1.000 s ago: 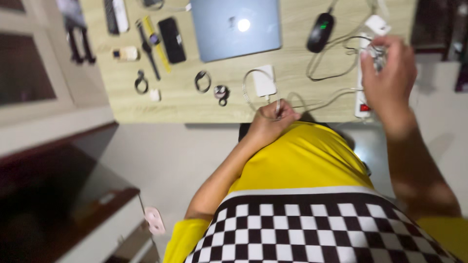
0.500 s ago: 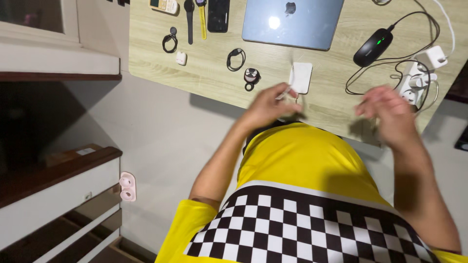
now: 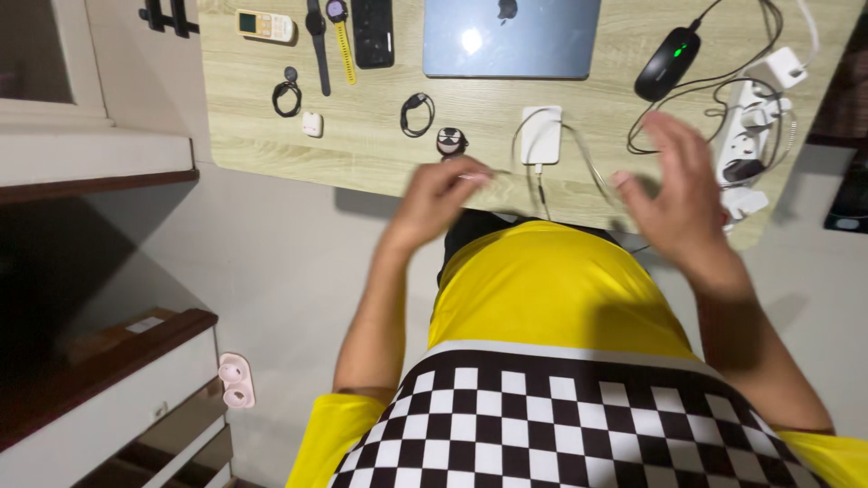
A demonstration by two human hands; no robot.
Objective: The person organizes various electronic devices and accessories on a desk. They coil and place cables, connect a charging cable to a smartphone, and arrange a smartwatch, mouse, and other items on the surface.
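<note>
My left hand (image 3: 440,192) hovers blurred over the near edge of the wooden desk (image 3: 362,154), fingers loosely bent and nothing visible in it. It is nearest a small round black-and-silver gadget (image 3: 450,141). A white charger brick (image 3: 541,136) lies just right of it, its thin white cable (image 3: 588,163) looping towards my right hand (image 3: 674,185). That hand floats above the desk with fingers spread, holding nothing, left of a white power strip (image 3: 746,126) crowded with plugs.
A closed silver laptop (image 3: 511,36), a black mouse (image 3: 666,51) with a green light, a coiled black cable (image 3: 417,114), a white earbud case (image 3: 312,124), two watches (image 3: 316,36), a black phone (image 3: 372,32) and a small remote (image 3: 265,25) lie on the desk. A dark wooden cabinet (image 3: 108,361) stands lower left.
My left hand let go of the charger cable and shifted left. My right hand came off the power strip plugs and now hovers with fingers spread. The view swung back to the left.
</note>
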